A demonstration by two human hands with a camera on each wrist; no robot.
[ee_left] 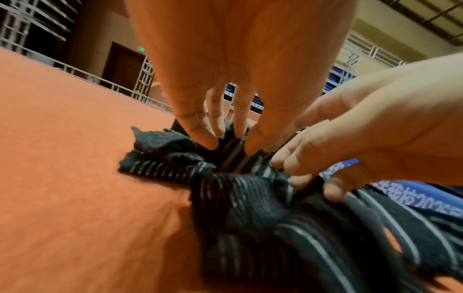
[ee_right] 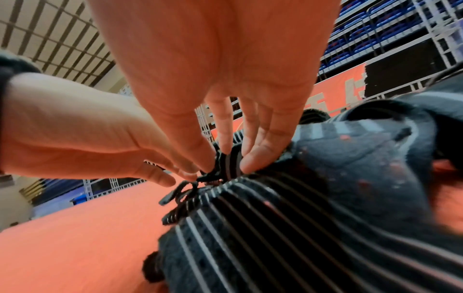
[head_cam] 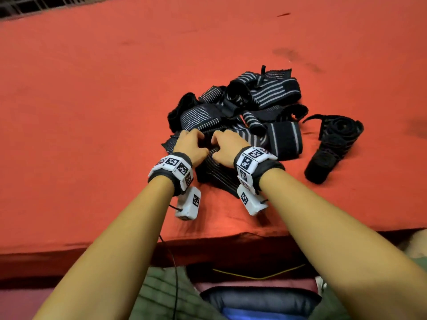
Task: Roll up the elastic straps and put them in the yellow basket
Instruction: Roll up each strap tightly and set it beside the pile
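A heap of black elastic straps with grey stripes (head_cam: 240,112) lies on the red cloth. Both hands work at its near edge on one striped strap (head_cam: 212,167) that runs toward me. My left hand (head_cam: 193,142) pinches the strap's end (ee_left: 233,156) between thumb and fingers. My right hand (head_cam: 227,144) pinches the same strap's end (ee_right: 229,164) right beside it, fingertips down. In the left wrist view the right hand (ee_left: 350,138) comes in from the right. The yellow basket is not in view.
A loosely rolled all-black strap (head_cam: 330,146) lies apart at the right of the heap. The red cloth-covered table (head_cam: 92,100) stretches wide to the left and back; its near edge (head_cam: 208,236) is just behind my wrists. Metal railings stand beyond the far edge.
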